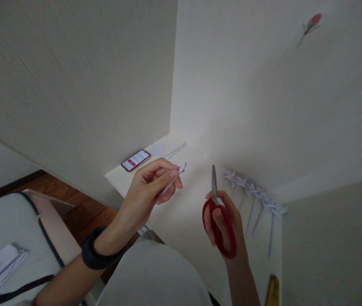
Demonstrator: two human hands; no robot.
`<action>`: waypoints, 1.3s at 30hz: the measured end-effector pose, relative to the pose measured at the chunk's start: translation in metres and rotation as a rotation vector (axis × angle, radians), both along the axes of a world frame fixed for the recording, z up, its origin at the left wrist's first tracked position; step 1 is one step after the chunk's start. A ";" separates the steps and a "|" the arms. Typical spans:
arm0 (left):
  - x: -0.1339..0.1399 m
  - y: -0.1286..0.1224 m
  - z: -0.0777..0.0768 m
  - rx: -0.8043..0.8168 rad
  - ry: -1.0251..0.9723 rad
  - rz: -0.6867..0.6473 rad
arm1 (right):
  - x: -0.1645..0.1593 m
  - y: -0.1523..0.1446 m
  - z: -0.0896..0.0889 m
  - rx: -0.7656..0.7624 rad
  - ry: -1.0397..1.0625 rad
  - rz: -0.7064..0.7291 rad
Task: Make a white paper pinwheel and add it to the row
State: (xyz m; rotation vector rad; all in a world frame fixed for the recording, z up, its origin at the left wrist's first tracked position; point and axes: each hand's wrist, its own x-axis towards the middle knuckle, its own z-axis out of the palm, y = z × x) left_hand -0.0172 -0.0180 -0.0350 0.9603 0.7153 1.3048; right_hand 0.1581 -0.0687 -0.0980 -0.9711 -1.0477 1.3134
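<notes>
Pale shirt (155, 272) lies foremost. Left grip (149, 185) pinches a thin white paper roll (182, 169) above the surface (187, 221); right grip (233, 212) is closed round red-handled scissors (214, 191), blades together. Advised: pinch lightly against crushing, and keep blade tips clear of the left grip.

From here I see the left hand (155, 182) pinching a thin rolled paper stick (168, 187) while the right hand (228, 216) holds red-handled scissors (219, 225) upright, near a row of paper flowers (254, 191) on the white desk (174, 229).
</notes>
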 end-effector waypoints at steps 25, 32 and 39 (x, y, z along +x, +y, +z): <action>-0.003 0.002 -0.007 0.027 0.088 0.018 | -0.025 -0.015 -0.001 -0.014 0.281 0.333; -0.002 0.002 -0.008 0.014 0.097 -0.005 | -0.027 -0.020 -0.004 -0.006 0.142 0.409; -0.002 0.003 -0.010 0.004 0.125 -0.007 | -0.016 -0.022 0.024 -0.207 -0.484 0.166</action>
